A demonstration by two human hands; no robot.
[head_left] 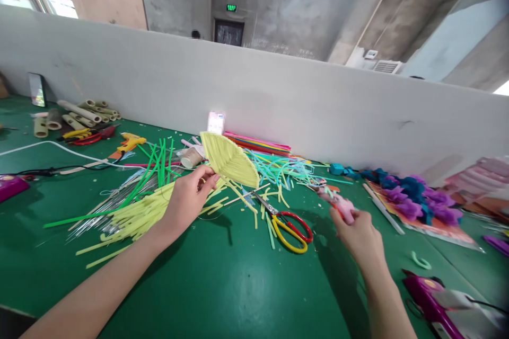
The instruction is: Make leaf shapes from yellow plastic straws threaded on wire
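My left hand (194, 193) pinches the lower edge of a pale yellow leaf-shaped piece (230, 161), ribbed with rows of chenille stems, and holds it above the table. My right hand (360, 235) is closed around a pink-handled tool (338, 204) that looks like pliers; its tip is blurred and points left and away. Between my hands lie scissors (292, 228) with one red and one yellow handle loop, blades toward the leaf piece. Under and beside my left hand spreads a pile of yellow chenille stems (143, 212), with green stems (161, 161) and thin metal wires (95, 212) behind it.
A yellow glue gun (131, 142) and bamboo tubes (83, 116) lie at the left. Purple and blue fuzzy pieces (409, 198) rest on a sheet at the right. A magenta corded tool (431, 296) is at the lower right. A white partition (278, 95) borders the green table (238, 286).
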